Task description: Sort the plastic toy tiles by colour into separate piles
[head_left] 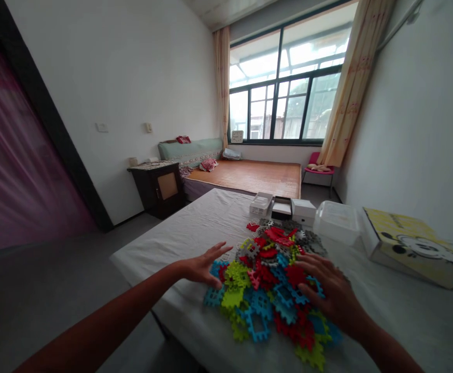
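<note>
Head view: I'm seeing the toothed pieces lying heaped on the table, likely placed there for two-handed reach. My left hand is hovering wide and empty; my right hand is masking pieces, so I can't tell its grip.

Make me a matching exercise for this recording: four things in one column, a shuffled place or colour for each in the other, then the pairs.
Things:
1. pile of notched pieces
2. left hand
3. right hand
4. printed box

Places or colours:
A. over the pile's right side
B. yellow on top
C. mixed red, blue, lime and grey
D. at the pile's left side

Pairs: 1-C, 2-D, 3-A, 4-B
</note>
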`<action>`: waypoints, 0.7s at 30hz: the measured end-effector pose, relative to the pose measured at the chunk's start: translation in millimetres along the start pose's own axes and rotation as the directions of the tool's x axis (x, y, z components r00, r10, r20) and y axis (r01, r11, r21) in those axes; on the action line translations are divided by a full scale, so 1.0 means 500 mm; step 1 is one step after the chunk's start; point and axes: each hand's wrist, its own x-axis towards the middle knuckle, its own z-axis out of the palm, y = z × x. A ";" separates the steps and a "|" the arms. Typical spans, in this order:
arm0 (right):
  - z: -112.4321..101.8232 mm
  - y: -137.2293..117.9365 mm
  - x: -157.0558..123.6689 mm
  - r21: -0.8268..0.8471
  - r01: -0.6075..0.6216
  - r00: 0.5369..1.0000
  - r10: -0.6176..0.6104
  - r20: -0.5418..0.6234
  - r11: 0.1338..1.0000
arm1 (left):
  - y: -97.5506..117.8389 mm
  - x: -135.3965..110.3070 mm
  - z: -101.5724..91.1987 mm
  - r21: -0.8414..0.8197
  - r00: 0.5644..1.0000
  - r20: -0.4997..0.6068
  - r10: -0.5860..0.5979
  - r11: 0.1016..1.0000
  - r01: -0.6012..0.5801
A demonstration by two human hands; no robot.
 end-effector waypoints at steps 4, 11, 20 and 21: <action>0.024 -0.166 0.011 0.097 0.341 0.889 -0.355 0.290 0.935 | -0.027 -0.052 0.074 0.211 0.999 0.034 -0.010 0.978 0.003; 0.073 -0.161 0.015 -0.162 0.306 0.934 -0.263 0.243 0.938 | 0.030 0.040 0.149 0.308 0.951 -0.209 0.230 0.938 -0.159; 0.026 -0.008 0.066 -0.094 -0.143 0.987 0.148 0.054 0.985 | 0.143 0.234 0.130 0.096 0.846 -0.396 0.357 0.932 -0.349; 0.022 0.012 0.082 -0.057 -0.206 0.978 0.208 0.032 0.977 | 0.155 0.262 0.122 0.070 0.834 -0.434 0.340 0.936 -0.345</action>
